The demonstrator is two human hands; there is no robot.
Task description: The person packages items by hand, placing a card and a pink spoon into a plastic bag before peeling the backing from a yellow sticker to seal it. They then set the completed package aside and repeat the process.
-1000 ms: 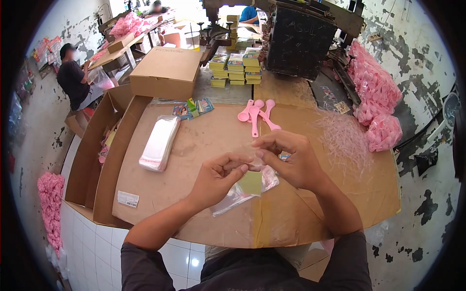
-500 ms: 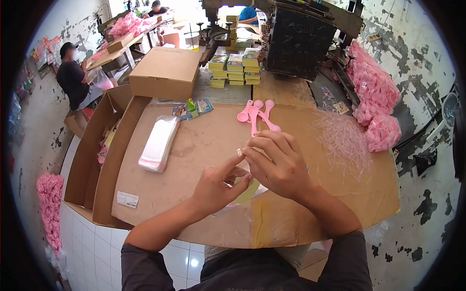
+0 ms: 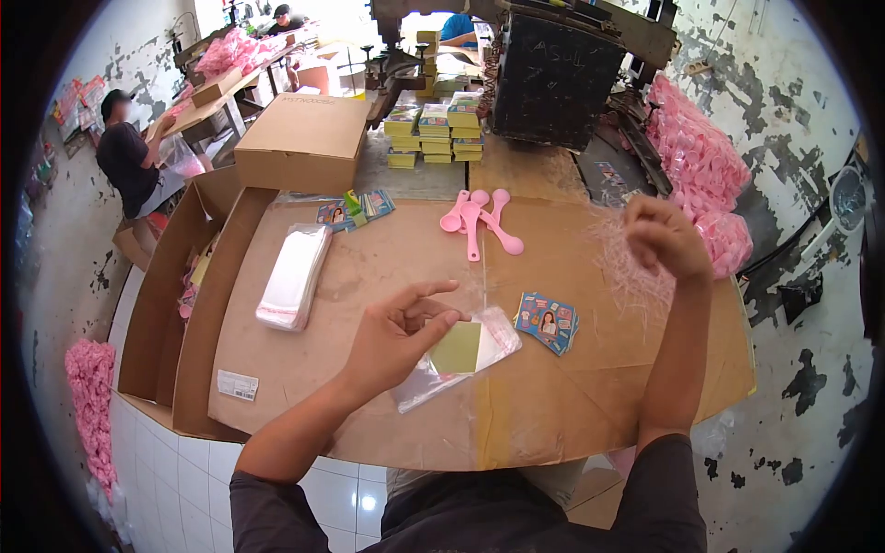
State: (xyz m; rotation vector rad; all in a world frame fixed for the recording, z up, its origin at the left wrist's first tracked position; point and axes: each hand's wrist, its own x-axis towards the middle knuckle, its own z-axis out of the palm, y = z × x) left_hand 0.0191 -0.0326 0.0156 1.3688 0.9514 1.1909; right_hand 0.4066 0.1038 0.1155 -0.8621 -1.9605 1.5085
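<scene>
My left hand (image 3: 395, 339) is open, thumb and forefinger apart, above the left part of a clear plastic bag stack (image 3: 498, 337). A plain olive-green card (image 3: 456, 348) lies on those bags, close to my thumb. My right hand (image 3: 668, 241) is raised at the right beside a heap of thin clear plastic strips (image 3: 631, 276). Its fingers are curled together, and whatever they hold, if anything, is hidden. Between the hands lies a small pile of blue picture cards (image 3: 548, 323). Several pink plastic spoons (image 3: 472, 226) rest together farther back.
A thick bundle of clear bags (image 3: 295, 276) lies left, with fanned cards (image 3: 373, 209) behind it. An open carton (image 3: 198, 369) borders the left edge. Card stacks (image 3: 433, 134), a closed box (image 3: 300, 143) and a black machine (image 3: 553, 83) stand behind. Bagged pink spoons (image 3: 696, 152) line the right.
My right hand has left my left fingertips, where it pinched a small whitish bit, and moved right to the strips. The blue cards and bag stack now show. My left hand has barely shifted.
</scene>
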